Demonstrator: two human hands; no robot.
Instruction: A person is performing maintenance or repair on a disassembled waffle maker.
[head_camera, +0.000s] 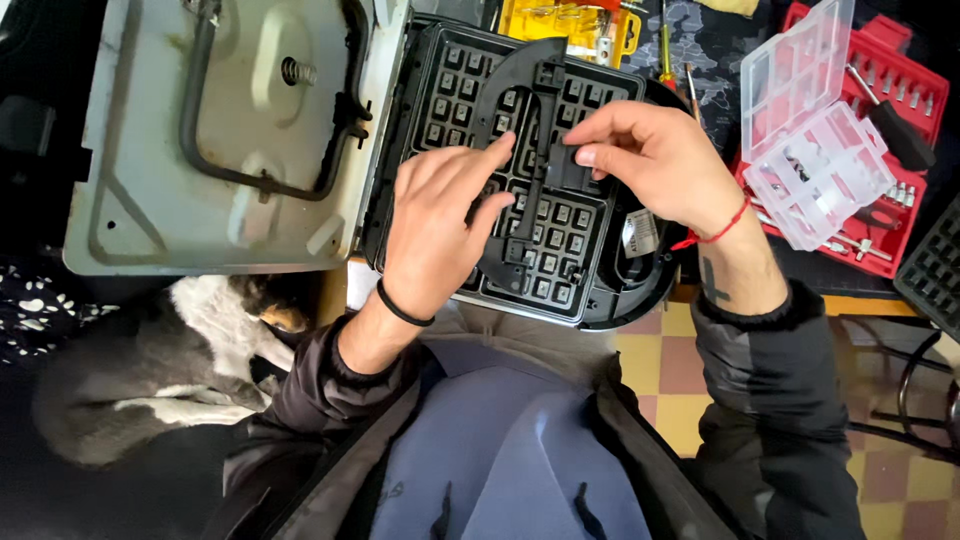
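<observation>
Clear compartment box (812, 150), lid up, small parts inside, right of both hands. Left hand (440, 225) and right hand (655, 160) each pinch black curved bracket (530, 170) over waffle plate (470, 100).

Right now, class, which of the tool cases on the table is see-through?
The clear plastic compartment box, lying open on the red socket case; the yellow case is opaque too.

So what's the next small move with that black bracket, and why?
Probably press the bracket flat onto the waffle plate. The left hand steadies its lower end, the right hand pinches its middle, and it lies loosely across the grid.
</observation>
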